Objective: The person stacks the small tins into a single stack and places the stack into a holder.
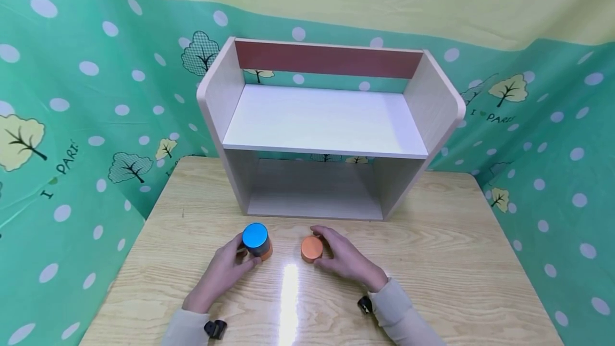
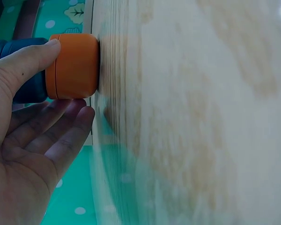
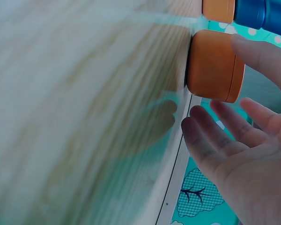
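Observation:
A blue round tin (image 1: 255, 235) stands stacked on an orange round tin (image 1: 266, 253) on the left part of the table. My left hand (image 1: 225, 270) curves around this stack from the left, its thumb (image 2: 52, 45) against the orange tin near the lid seam. To the right, a second orange round tin (image 1: 311, 248) sits upright on the wood by itself. Thumb and fingers of my right hand (image 1: 349, 258) hold it from the right side, the thumb (image 3: 246, 47) at its lid edge. In the right wrist view, some fingers hang apart below the tin.
A two-level shelf unit (image 1: 324, 122) stands behind the tins at the back of the wooden table (image 1: 432, 260). Green dotted curtains (image 1: 72, 95) hang behind and on both sides. A bright light reflection streaks the tabletop between my hands.

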A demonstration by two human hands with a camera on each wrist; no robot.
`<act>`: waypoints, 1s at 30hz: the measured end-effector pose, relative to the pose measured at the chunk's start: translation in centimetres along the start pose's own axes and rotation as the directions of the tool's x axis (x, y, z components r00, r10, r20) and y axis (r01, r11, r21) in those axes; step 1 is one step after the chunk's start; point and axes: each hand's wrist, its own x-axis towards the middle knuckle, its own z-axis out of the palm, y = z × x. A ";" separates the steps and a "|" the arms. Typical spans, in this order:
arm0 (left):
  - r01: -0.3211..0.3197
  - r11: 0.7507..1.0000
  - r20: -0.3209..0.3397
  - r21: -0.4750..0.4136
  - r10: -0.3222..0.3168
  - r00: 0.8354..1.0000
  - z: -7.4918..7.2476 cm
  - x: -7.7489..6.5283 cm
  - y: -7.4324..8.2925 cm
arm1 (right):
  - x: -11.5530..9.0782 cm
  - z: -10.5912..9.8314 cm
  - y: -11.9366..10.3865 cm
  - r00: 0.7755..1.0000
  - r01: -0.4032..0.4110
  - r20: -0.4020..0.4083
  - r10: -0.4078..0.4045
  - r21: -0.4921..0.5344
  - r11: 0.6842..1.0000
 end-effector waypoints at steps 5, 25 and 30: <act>-0.010 1.000 -0.001 -0.003 0.010 1.000 0.0 0.0 -0.1 | 0.2 0.0 0.0 1.000 0.003 0.012 -0.003 0.011 1.000; -0.009 1.000 0.002 0.013 0.009 1.000 0.0 0.1 0.1 | 0.3 0.0 0.1 1.000 0.011 -0.008 -0.010 0.049 0.999; -0.004 1.000 0.003 0.003 0.004 1.000 0.0 0.0 0.1 | 0.3 -0.3 -0.4 1.000 0.018 -0.018 -0.017 0.050 0.999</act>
